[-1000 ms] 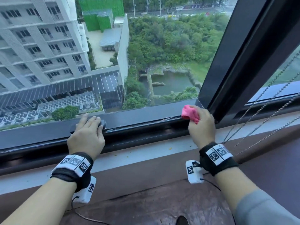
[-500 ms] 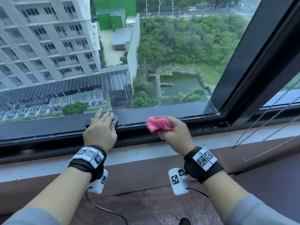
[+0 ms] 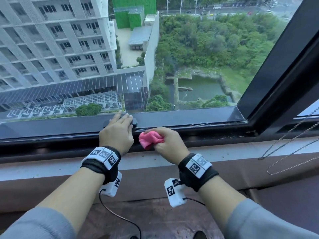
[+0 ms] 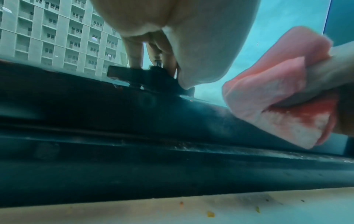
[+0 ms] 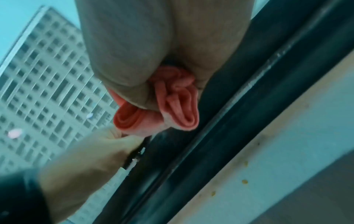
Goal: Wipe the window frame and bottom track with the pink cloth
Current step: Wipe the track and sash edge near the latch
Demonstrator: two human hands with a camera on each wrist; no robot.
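Observation:
My right hand (image 3: 168, 141) grips a bunched pink cloth (image 3: 148, 139) and holds it against the dark bottom track (image 3: 215, 133) of the window, just right of my left hand. The cloth (image 4: 275, 92) fills the right of the left wrist view; in the right wrist view its folds (image 5: 172, 103) stick out below my curled fingers. My left hand (image 3: 119, 130) lies flat over a small black window handle (image 3: 134, 121) on the lower frame rail (image 3: 51, 125), fingers straight. The handle (image 4: 145, 75) shows under the fingertips (image 4: 134, 50).
A dark upright frame post (image 3: 279, 66) rises at the right. Bead chains (image 3: 290, 149) hang over the pale sill (image 3: 224, 152), which carries small crumbs (image 4: 210, 214). A brown ledge (image 3: 155, 213) lies below my wrists. Grit lines the track's right end (image 3: 241, 134).
My right hand has slid the pink cloth leftward along the track from the corner by the upright post to beside my left hand. The left hand has stayed on the handle.

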